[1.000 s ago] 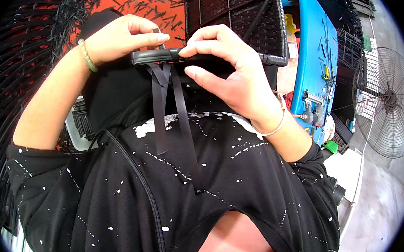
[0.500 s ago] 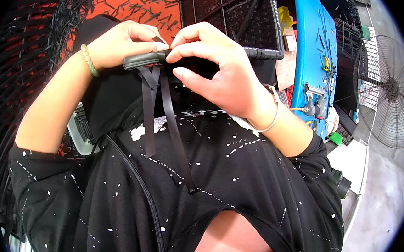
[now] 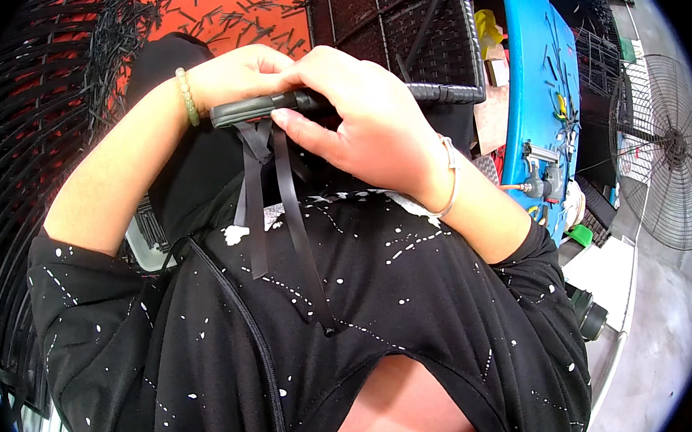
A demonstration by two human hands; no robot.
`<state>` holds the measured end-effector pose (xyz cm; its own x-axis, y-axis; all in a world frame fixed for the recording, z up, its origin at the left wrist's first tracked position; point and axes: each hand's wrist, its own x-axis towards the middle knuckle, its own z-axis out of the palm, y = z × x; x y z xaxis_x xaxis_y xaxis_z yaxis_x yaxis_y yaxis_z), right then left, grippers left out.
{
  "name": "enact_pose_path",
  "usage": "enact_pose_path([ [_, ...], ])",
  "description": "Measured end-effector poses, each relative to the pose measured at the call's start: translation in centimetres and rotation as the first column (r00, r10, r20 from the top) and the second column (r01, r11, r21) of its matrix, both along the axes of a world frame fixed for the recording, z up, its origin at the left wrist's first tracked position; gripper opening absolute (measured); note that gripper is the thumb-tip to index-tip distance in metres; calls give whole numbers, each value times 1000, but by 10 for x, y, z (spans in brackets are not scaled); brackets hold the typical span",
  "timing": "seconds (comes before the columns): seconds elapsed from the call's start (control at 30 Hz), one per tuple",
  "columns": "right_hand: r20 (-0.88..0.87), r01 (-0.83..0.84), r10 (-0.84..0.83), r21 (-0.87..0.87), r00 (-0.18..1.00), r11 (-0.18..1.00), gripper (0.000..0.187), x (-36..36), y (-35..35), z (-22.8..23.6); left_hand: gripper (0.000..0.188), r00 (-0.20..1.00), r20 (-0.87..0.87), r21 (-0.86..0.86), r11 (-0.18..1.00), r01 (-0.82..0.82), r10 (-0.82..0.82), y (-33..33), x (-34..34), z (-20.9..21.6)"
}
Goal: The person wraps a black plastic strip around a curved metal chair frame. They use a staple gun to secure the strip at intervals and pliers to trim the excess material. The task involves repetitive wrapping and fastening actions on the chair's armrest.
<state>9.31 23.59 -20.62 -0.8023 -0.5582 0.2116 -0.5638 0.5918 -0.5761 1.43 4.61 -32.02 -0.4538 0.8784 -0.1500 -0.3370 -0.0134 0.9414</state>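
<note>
A dark woven panel (image 3: pixel 345 18) with a strip-wrapped frame bar (image 3: pixel 442 92) lies across my lap. My right hand (image 3: pixel 374 119) is closed over the bar's left part, thumb at its near side and fingers over the top. My left hand (image 3: pixel 239 73) is just beyond the bar, its fingers bent toward the right hand; their tips are hidden behind it, and so is whatever they hold. The bar's dark end (image 3: pixel 242 110) sticks out left of my right thumb. Flat black strips (image 3: pixel 297 220) hang from it over my black shirt, one knotted near the top.
Cut black strip pieces (image 3: pixel 262 13) litter the orange surface ahead. Curved black strips (image 3: pixel 20 162) crowd the left side. At the right stands a blue table (image 3: pixel 529 101) bearing tools and scraps, with a floor fan (image 3: pixel 669 142) past it. A pale tray (image 3: pixel 145 254) sits by my left elbow.
My left hand has shifted right, its fingertips passing behind my right hand. My right fingers, raised and apart before, have come down over the bar.
</note>
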Motion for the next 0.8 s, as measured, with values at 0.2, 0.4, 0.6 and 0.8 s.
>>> enact_pose_path([
  [0.2,-79,79,-83,-49,993,996,35,0,1,-13,20,992,-121,61,997,48,-41,17,-3,-8],
  [0.4,-171,109,-119,-67,978,992,32,5,4,-12,18,996,-19,-15,997,81,-81,18,-6,9],
  [0.6,-120,37,-50,-113,992,993,31,1,11,-11,18,976,-200,-27,996,87,-91,24,-10,10],
  [0.8,-181,-145,140,-14,973,989,33,-6,21,-12,15,990,-106,-54,995,89,-94,21,-1,4],
])
